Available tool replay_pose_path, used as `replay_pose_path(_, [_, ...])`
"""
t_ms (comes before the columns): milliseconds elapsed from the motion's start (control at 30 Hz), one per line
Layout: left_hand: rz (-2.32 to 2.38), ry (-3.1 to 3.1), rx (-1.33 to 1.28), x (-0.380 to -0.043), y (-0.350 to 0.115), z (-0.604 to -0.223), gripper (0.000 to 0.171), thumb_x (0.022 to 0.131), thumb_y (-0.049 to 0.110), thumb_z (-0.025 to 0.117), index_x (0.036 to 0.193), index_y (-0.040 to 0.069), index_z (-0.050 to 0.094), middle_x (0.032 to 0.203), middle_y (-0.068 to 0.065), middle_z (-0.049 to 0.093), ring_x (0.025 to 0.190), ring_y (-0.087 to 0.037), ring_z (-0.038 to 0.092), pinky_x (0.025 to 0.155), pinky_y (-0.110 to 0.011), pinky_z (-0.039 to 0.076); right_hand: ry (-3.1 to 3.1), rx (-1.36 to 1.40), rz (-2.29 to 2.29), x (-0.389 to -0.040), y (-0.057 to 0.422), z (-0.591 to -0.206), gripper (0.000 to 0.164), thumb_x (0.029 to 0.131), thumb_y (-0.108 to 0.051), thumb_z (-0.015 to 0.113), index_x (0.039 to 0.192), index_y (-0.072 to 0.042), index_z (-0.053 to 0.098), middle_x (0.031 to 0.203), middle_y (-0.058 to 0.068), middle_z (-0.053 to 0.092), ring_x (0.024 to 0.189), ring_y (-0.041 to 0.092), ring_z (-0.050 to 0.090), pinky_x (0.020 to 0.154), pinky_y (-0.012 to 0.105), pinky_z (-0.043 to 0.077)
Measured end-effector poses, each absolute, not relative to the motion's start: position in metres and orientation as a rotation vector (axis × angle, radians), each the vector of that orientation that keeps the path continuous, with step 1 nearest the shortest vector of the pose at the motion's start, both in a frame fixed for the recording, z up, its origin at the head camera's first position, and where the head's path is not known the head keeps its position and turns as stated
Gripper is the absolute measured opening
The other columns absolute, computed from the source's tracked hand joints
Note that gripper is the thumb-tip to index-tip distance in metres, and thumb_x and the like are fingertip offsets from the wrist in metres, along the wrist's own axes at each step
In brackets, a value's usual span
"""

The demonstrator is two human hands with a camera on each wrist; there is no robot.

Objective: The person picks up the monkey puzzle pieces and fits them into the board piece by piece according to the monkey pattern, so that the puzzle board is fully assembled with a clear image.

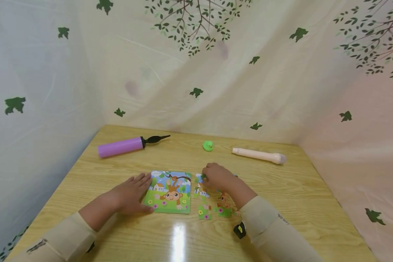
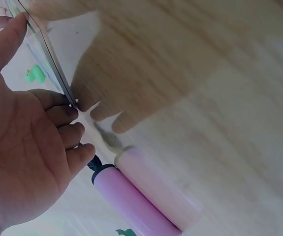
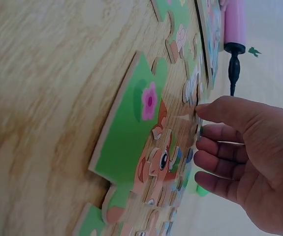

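A square picture puzzle [image 1: 168, 191] with a hanging monkey lies on the table. My left hand [image 1: 131, 194] rests at its left side, fingers spread and thumb by the lower left corner; in the left wrist view the fingertips touch the puzzle's edge [image 2: 57, 69]. To the right lie several loose puzzle pieces [image 1: 225, 212] with parts of a similar monkey picture. Over the upper ones is my right hand [image 1: 221, 178], its thumb and fingers pinching a puzzle piece, mostly hidden by them. A green piece with a pink flower [image 3: 126, 128] is nearest in the right wrist view.
Behind the puzzle lie a purple hand pump [image 1: 121, 147] with a black nozzle, a small green rubber duck [image 1: 208, 146] and a pale pink microphone-shaped stick [image 1: 257, 155]. A printed cloth [image 1: 170, 105] hangs around the wooden table [image 1: 144, 236].
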State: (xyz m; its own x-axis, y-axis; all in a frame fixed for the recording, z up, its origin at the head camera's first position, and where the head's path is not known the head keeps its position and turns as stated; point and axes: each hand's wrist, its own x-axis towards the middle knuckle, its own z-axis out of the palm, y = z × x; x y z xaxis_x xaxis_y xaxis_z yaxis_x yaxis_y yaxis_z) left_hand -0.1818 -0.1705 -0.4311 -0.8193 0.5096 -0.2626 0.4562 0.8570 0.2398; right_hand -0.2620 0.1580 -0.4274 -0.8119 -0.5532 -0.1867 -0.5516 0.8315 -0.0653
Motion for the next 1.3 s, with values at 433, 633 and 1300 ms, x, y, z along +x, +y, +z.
replay_pose_path(433, [0.237,2.683,0.706,-0.177,-0.17,-0.433,0.106,0.083,0.068,0.061,0.153,-0.002,0.024,0.163,-0.018,0.015,0.15,-0.04,0.012,0.121,-0.058,0.016,2.813,-1.085,-0.052,-0.257,0.115,-0.41,0.034,0.094,-0.034,0.065,0.119,-0.011,0.066,0.109,0.003,0.061,0.101,0.019,0.057,0.087,0.035,0.052])
replay_pose_path(633, [0.216,2.68,0.695,-0.177,-0.169,-0.436,0.107,0.083,0.07,0.059,0.155,0.0,0.022,0.164,-0.016,0.014,0.151,-0.038,0.011,0.122,-0.056,0.015,2.759,-1.147,0.017,-0.252,0.078,-0.41,0.04,0.095,-0.04,0.063,0.125,-0.014,0.064,0.114,0.001,0.059,0.106,0.019,0.054,0.09,0.031,0.051])
replay_pose_path(1300, [0.225,2.699,0.752,-0.185,-0.168,-0.422,0.105,0.084,0.064,0.063,0.152,-0.006,0.025,0.162,-0.022,0.019,0.149,-0.041,0.014,0.121,-0.058,0.018,2.71,-1.131,0.209,-0.267,0.021,-0.426,0.043,0.096,-0.046,0.06,0.126,-0.016,0.061,0.117,0.0,0.058,0.106,0.017,0.053,0.094,0.031,0.05])
